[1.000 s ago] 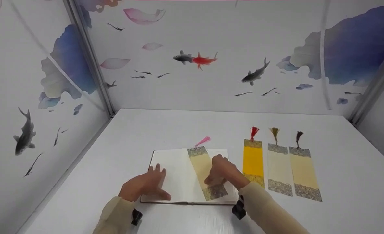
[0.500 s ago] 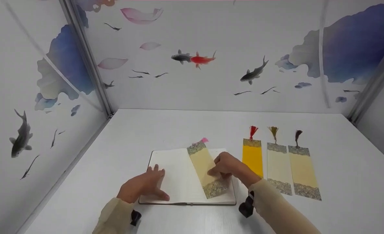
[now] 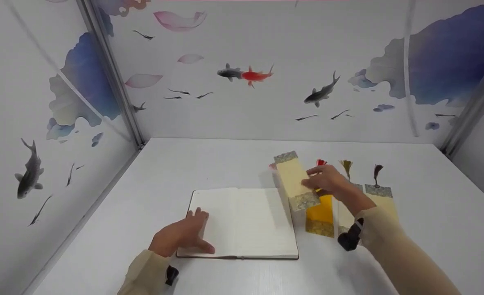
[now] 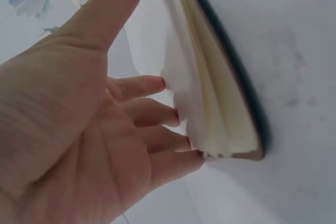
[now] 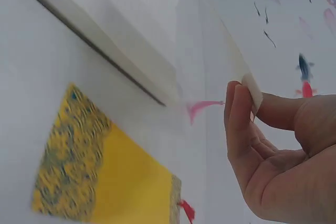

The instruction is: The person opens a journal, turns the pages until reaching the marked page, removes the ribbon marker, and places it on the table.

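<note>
My right hand (image 3: 328, 180) pinches a cream bookmark (image 3: 293, 174) by its right edge, thumb on one face and fingers on the other in the right wrist view. Grey lace-like bands mark both ends of it, and its pink tassel (image 5: 202, 107) hangs beyond the fingers. It is raised above the table, over the notebook's upper right corner and partly over a yellow bookmark (image 3: 320, 215). An open notebook (image 3: 262, 221) with blank pages lies in front. My left hand (image 3: 184, 233) rests on its left page with fingers spread; the fingertips press the page edge in the left wrist view.
Right of the yellow bookmark lie a pale bookmark (image 3: 344, 221) and another cream bookmark (image 3: 379, 198) with a dark tassel (image 3: 377, 172), partly hidden by the right arm. White panels with painted fish (image 3: 256, 76) enclose the white table (image 3: 209, 159) at the back and sides.
My right hand has lifted the cream bookmark off the notebook's right page and carried it up and to the right, baring the page. The left hand has stayed in place.
</note>
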{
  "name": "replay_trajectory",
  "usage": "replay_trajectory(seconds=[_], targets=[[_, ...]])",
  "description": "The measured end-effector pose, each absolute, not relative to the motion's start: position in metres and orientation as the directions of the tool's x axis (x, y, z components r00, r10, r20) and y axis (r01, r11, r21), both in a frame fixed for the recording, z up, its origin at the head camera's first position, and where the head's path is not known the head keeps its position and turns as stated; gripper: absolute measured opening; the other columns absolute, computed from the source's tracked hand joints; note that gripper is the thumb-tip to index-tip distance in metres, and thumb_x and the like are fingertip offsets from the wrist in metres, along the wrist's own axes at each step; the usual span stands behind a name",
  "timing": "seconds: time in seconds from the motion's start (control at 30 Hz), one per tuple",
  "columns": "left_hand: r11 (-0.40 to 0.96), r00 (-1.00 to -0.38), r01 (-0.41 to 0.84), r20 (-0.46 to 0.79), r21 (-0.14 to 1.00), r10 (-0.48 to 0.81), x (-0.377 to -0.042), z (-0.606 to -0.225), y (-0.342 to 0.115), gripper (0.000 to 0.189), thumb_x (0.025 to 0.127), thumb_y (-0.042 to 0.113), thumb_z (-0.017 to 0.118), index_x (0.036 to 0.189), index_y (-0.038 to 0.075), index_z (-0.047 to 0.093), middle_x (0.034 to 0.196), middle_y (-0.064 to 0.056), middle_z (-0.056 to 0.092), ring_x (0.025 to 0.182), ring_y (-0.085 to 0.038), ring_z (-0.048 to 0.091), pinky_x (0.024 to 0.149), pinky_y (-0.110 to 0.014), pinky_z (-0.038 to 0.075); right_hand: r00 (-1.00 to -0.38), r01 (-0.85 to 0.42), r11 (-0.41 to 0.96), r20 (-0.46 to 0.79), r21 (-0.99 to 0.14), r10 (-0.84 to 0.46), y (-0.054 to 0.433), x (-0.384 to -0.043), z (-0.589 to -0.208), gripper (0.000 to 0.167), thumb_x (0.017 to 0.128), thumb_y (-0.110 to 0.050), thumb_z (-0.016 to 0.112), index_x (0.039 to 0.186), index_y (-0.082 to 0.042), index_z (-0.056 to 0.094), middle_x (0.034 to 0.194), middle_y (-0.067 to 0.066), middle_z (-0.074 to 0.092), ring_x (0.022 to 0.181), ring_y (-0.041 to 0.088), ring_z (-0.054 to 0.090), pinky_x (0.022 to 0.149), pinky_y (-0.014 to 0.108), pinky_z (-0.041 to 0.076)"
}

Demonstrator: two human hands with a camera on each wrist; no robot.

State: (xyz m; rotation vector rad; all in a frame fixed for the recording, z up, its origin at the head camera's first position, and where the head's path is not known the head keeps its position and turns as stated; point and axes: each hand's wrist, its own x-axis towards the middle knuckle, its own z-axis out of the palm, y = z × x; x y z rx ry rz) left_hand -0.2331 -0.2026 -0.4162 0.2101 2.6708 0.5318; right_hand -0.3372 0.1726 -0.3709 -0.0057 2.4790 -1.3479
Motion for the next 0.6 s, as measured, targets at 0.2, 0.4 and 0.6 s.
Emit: replay_trajectory(seconds=[0.2, 0.4, 0.6], targets=[[0.914, -0.9, 0.071, -0.369, 0.399, 0.231, -0.233, -0.416, -0.201, 0.106, 0.077, 0.038, 0.086, 0.161, 0.026, 0.022, 0.167, -0.025, 0.007, 0.154, -0.048, 0.004, 0.115, -0.072, 0.022, -0.96, 0.163, 0.545, -0.259, -0.823, -0.104, 0.238, -0.343, -0.351, 0.067, 0.102, -0.024, 0.057, 0.154, 0.005, 0.028, 0.139, 0.023, 0.054, 0.106, 0.018, 0.06, 0.094, 0.03, 0.055], [0.934, -0.896, 0.061, -0.393, 0.353, 0.207, -0.232, -0.415, -0.2, 0.098, 0.076, 0.04, 0.086, 0.157, 0.038, 0.03, 0.168, -0.024, 0.007, 0.155, -0.048, 0.006, 0.11, -0.077, 0.025, -0.976, 0.17, 0.566, -0.217, -0.806, -0.015, 0.306, -0.338, -0.343, 0.069, 0.104, -0.023, 0.049, 0.157, 0.007, 0.015, 0.15, 0.033, 0.037, 0.118, 0.027, 0.054, 0.105, 0.042, 0.049], [0.93, -0.895, 0.046, -0.399, 0.365, 0.201, -0.231, -0.415, -0.2, 0.097, 0.075, 0.038, 0.087, 0.156, 0.038, 0.033, 0.168, -0.024, 0.008, 0.155, -0.047, 0.006, 0.11, -0.077, 0.024, -0.981, 0.181, 0.572, -0.187, -0.8, 0.048, 0.367, -0.335, -0.343, 0.071, 0.105, -0.018, 0.045, 0.155, 0.012, 0.005, 0.146, 0.038, 0.034, 0.084, -0.006, 0.053, 0.091, 0.026, 0.054]])
